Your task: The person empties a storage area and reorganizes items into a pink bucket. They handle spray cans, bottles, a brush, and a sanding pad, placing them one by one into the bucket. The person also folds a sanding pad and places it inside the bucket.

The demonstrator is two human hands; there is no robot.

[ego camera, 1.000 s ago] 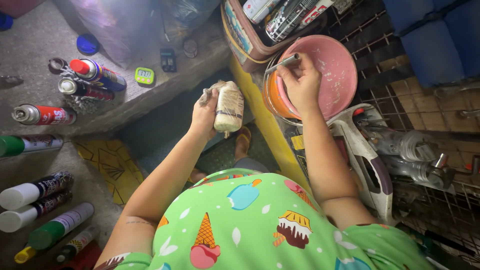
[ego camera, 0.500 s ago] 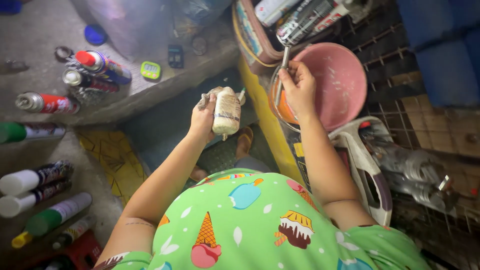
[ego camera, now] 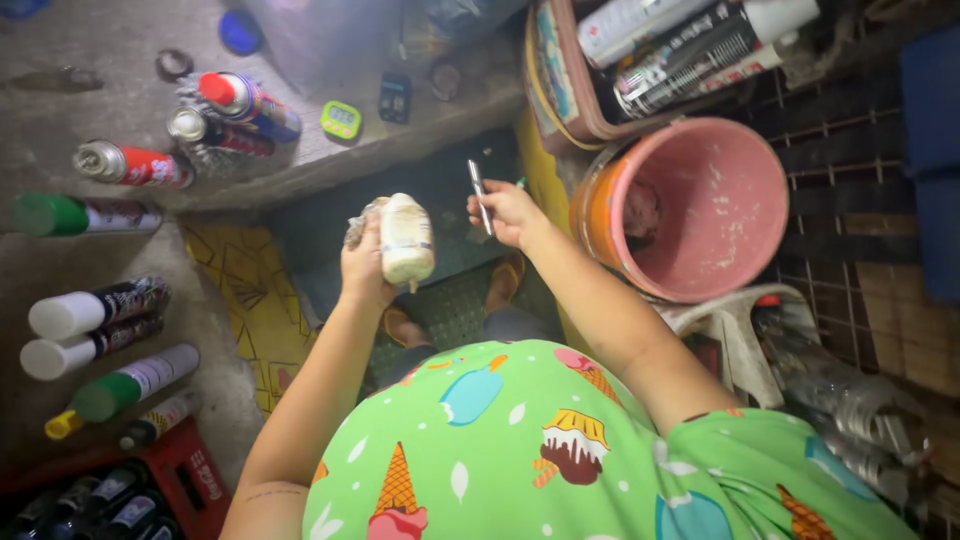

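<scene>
The left hand (ego camera: 365, 262) grips a small cream jar (ego camera: 405, 240) and holds it up in front of the person. The right hand (ego camera: 508, 212) is just beside it and is closed on a thin metal tool (ego camera: 479, 196), tip up. The tool is not touching the jar. A pink bucket (ego camera: 745, 160) stands to the right of the right hand. Spray cans (ego camera: 235, 98) lie on the bench past the left hand. The work looks like getting ready to dig at the jar. That would need the jar held still and the tool brought over with care.

Spray cans (ego camera: 130, 165) on concrete ledge (ego camera: 120, 60)
</scene>
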